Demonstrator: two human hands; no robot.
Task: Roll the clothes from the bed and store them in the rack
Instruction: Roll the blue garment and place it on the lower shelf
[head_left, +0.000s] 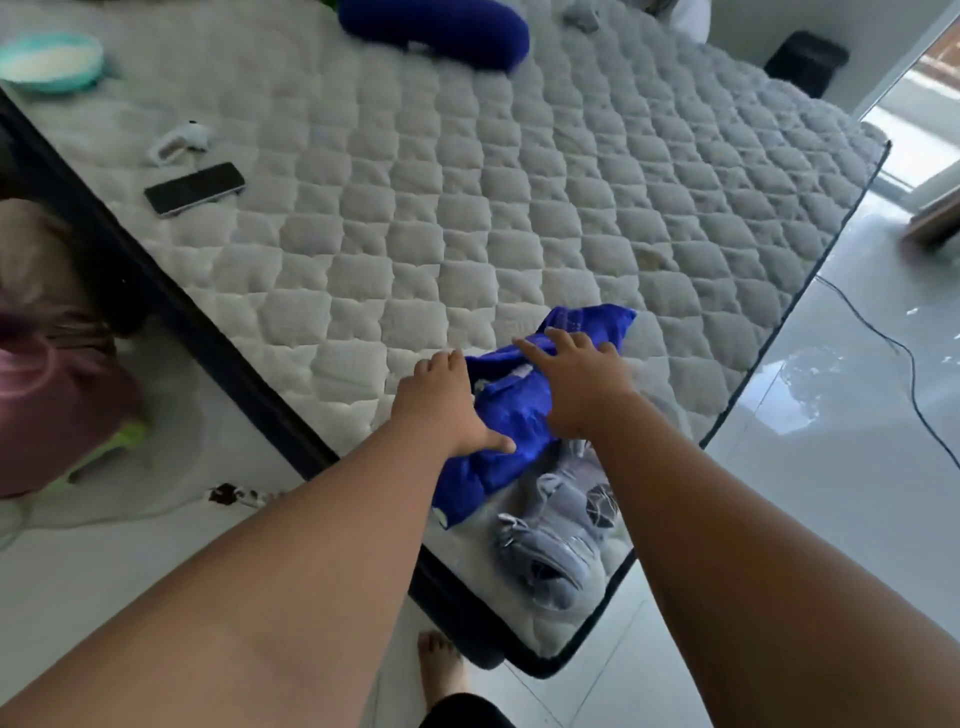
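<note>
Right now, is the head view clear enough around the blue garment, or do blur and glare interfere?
Head view: the blue garment, left hand and right hand read fairly sharp; the bowl at the picture's edge is blurred; glare washes the glossy floor; the wide lens bends the mattress edge.

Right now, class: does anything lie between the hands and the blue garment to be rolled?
Nothing visible does. The left hand and right hand rest directly on the blue garment. A grey garment lies beside it, nearer the corner of the bed. The rack is out of view.
</note>
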